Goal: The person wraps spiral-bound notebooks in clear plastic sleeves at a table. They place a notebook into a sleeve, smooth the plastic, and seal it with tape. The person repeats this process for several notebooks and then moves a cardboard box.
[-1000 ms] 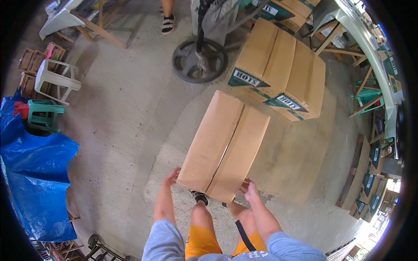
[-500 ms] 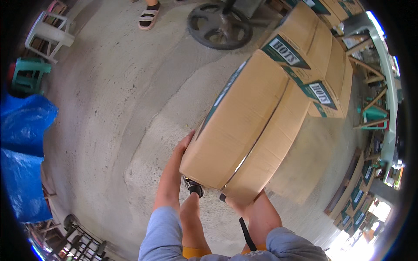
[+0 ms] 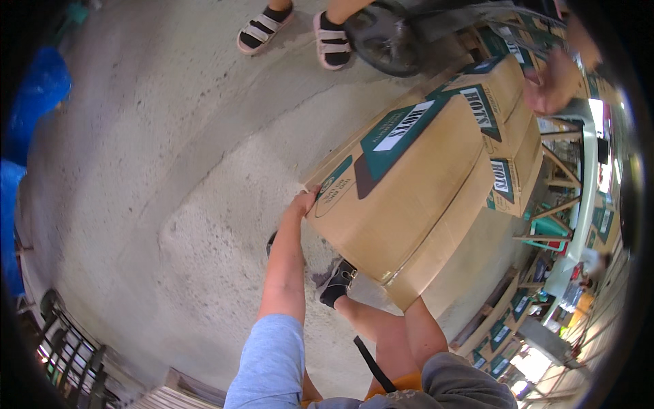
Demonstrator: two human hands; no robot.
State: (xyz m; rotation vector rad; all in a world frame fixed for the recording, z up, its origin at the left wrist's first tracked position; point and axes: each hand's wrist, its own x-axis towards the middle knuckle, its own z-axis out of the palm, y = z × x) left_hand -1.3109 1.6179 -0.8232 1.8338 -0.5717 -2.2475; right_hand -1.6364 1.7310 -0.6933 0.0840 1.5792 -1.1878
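A large closed cardboard box with green and white printing is held tilted above the floor in front of me. My left hand grips its left edge, fingers curled against the cardboard. From the lower right my right forearm reaches to the box's near end. The box hides my right hand there, which supports it from behind or below. Just beyond the held box stand similar stacked cartons. Another person's hand is over that stack.
The other person's strapped sandals stand at the far side, beside a round black metal base. Blue sheeting hangs at far left. A pale table edge and more cartons line the right. Wooden slats lie lower left.
The box has turned in my hands, so its printed side now shows more, and it is nearer the stack. The other person has stepped closer, and their hand has come into view.
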